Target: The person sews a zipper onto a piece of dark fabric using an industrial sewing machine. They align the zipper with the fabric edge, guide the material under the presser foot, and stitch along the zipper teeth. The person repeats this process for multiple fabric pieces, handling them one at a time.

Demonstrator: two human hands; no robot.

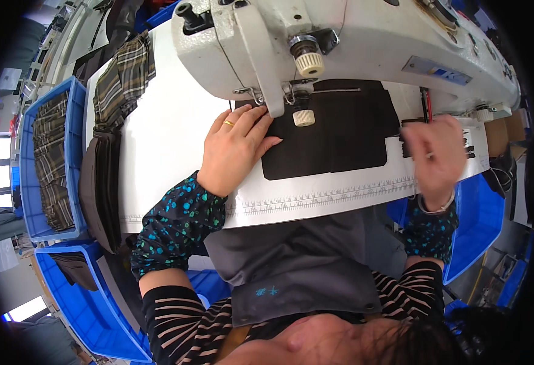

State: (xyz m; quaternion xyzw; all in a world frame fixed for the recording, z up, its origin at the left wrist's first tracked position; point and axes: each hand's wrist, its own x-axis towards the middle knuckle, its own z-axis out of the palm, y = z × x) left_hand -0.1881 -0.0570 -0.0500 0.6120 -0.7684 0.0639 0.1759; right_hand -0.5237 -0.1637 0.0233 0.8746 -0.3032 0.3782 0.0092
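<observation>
My left hand (233,143) lies flat with its fingers stretched out over the left edge of a black fabric piece (334,149), close to the needle area of a white sewing machine (364,39). A gold ring shows on one of its fingers. The fabric lies on the white table under the machine head, and a zipper-like strip (337,90) runs near its far edge. To the right of the fabric my right hand (437,152) is raised and smeared by motion, its fingers bent. Whether it holds anything cannot be made out. Small dark pieces (469,146) lie beside it.
A printed ruler strip (328,193) follows the table's near edge. Plaid fabric (124,76) and stacked dark pieces (100,182) sit at the table's left. Blue bins (77,152) stand at the left, another blue bin (477,225) at the right. A red-and-black tool (426,103) lies by the machine.
</observation>
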